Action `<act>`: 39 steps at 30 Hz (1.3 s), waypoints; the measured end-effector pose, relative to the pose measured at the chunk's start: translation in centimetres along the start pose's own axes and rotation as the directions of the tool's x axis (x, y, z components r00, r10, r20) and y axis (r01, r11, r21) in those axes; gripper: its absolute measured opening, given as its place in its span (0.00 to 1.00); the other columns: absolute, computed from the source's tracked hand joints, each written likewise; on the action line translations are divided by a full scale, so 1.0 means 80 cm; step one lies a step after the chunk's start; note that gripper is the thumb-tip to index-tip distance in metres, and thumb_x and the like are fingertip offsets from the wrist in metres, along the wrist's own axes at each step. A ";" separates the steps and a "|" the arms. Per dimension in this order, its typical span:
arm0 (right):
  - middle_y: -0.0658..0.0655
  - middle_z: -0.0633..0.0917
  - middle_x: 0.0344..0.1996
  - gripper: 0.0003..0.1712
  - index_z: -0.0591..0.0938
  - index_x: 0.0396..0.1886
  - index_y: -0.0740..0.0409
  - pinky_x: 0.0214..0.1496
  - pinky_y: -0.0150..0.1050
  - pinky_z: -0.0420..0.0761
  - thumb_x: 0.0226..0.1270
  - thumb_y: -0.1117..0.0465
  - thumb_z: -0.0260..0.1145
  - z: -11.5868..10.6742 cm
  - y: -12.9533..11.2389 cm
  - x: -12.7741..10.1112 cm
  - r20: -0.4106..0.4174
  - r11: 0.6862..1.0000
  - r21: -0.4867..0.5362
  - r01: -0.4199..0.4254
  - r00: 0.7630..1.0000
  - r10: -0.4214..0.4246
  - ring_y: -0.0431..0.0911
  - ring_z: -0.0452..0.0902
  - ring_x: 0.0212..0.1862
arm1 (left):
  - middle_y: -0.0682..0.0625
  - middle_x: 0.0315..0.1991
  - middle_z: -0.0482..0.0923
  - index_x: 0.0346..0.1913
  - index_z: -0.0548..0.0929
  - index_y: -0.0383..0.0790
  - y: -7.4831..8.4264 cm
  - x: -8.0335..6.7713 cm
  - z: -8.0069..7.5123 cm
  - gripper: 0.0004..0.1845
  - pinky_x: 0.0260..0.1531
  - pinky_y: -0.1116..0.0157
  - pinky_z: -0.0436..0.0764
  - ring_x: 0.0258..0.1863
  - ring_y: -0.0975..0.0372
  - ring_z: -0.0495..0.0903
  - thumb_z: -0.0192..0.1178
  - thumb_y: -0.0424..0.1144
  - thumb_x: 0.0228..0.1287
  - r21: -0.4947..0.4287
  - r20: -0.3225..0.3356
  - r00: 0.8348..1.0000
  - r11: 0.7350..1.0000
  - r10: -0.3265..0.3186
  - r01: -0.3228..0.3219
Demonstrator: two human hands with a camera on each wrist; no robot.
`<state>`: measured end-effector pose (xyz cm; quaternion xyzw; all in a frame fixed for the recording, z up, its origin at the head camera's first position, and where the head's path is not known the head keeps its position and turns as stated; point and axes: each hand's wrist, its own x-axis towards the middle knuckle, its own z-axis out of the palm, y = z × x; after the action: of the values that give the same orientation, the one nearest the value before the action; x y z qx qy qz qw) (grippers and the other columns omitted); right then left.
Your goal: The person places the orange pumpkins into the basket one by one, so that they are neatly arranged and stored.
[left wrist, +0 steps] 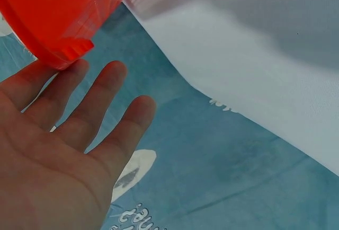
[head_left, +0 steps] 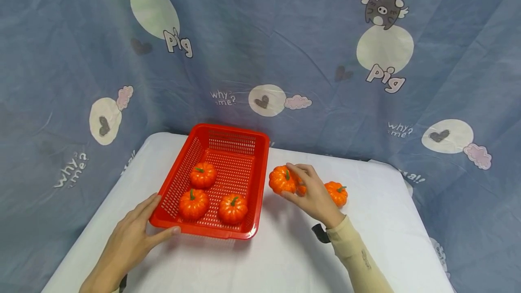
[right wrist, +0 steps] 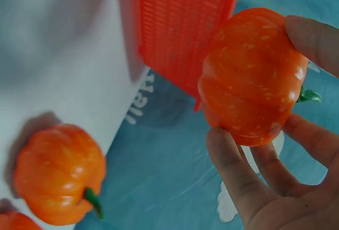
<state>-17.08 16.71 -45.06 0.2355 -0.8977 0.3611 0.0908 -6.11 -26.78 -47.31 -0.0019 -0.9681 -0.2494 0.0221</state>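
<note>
My right hand [head_left: 315, 193] pinches a small orange pumpkin [head_left: 282, 180] with a green stem, just right of the red basket [head_left: 265, 157]. In the right wrist view, thumb and fingers hold the pumpkin [right wrist: 254, 76] by its sides. My left hand [head_left: 130, 238] rests at the basket's near left corner, fingers extended along the left rim and thumb by the front rim. The left wrist view has fingertips right at the rim [left wrist: 58, 63]. Inside the basket lie three pumpkins [head_left: 203, 175], [head_left: 193, 204], [head_left: 232, 209].
Another pumpkin [head_left: 336, 194] sits on the white table [head_left: 293, 257] right of my right hand. One more pumpkin [head_left: 301, 190] shows partly behind that hand. Blue printed cloth [head_left: 317, 58] hangs behind the table. A dark strap piece [head_left: 321, 233] is at the right wrist.
</note>
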 end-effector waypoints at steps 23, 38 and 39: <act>0.53 0.75 0.64 0.42 0.74 0.70 0.56 0.53 0.41 0.85 0.58 0.50 0.80 0.012 -0.040 0.068 0.158 0.992 0.004 0.123 0.980 -0.122 0.44 0.77 0.55 | 0.32 0.73 0.63 0.77 0.62 0.32 0.001 0.001 0.000 0.66 0.61 0.31 0.67 0.66 0.35 0.66 0.62 0.80 0.46 0.005 -0.025 0.999 1.000 0.021 -0.021; 0.56 0.75 0.64 0.42 0.73 0.70 0.59 0.68 0.42 0.75 0.59 0.50 0.79 0.032 -0.053 0.104 0.295 0.974 -0.083 0.209 0.939 -0.176 0.48 0.73 0.64 | 0.32 0.73 0.63 0.77 0.62 0.33 -0.002 0.001 0.001 0.65 0.61 0.31 0.67 0.65 0.35 0.66 0.63 0.79 0.46 -0.001 -0.036 0.999 1.000 0.026 -0.026; 0.56 0.74 0.64 0.42 0.73 0.70 0.59 0.68 0.42 0.74 0.59 0.50 0.78 0.033 -0.054 0.106 0.308 0.974 -0.088 0.209 0.936 -0.173 0.48 0.73 0.64 | 0.32 0.73 0.63 0.77 0.62 0.33 -0.002 0.001 0.002 0.65 0.61 0.31 0.67 0.65 0.35 0.66 0.63 0.80 0.46 -0.001 -0.033 0.999 1.000 0.023 -0.023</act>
<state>-22.36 9.12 -41.56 0.3675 -0.8938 0.2569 0.0030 -6.18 -26.82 -47.50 -0.0087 -0.9674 -0.2499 0.0411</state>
